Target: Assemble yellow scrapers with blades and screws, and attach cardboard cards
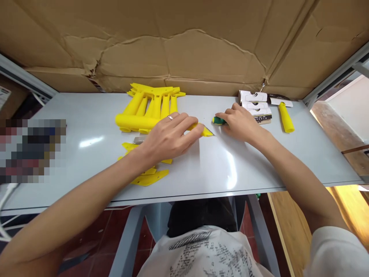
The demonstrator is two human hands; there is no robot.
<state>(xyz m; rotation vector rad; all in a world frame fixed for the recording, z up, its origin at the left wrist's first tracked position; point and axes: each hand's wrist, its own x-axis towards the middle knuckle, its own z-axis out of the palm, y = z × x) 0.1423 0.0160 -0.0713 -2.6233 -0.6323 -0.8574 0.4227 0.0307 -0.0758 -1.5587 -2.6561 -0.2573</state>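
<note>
My left hand [177,136] is closed around a yellow-handled scraper [206,132] lying near the tabletop, its pointed metal tip toward the right. Most of the handle is hidden under the fingers. My right hand [240,122] is closed on a green screwdriver handle [219,120], whose rounded end sticks out to the left; the rest is covered by the hand. Behind my left hand stands a stack of yellow scraper handles [157,104]. Flat yellow plastic pieces [151,177] lie below my left wrist, with a small metal blade [139,140] beside them.
White cardboard sleeves [255,100] lie behind my right hand, next to another yellow scraper [286,118] with a sleeved blade. A cardboard wall [184,57] closes off the back of the grey table [95,165]. Metal posts stand at both sides. A blurred-out patch [31,150] covers the left.
</note>
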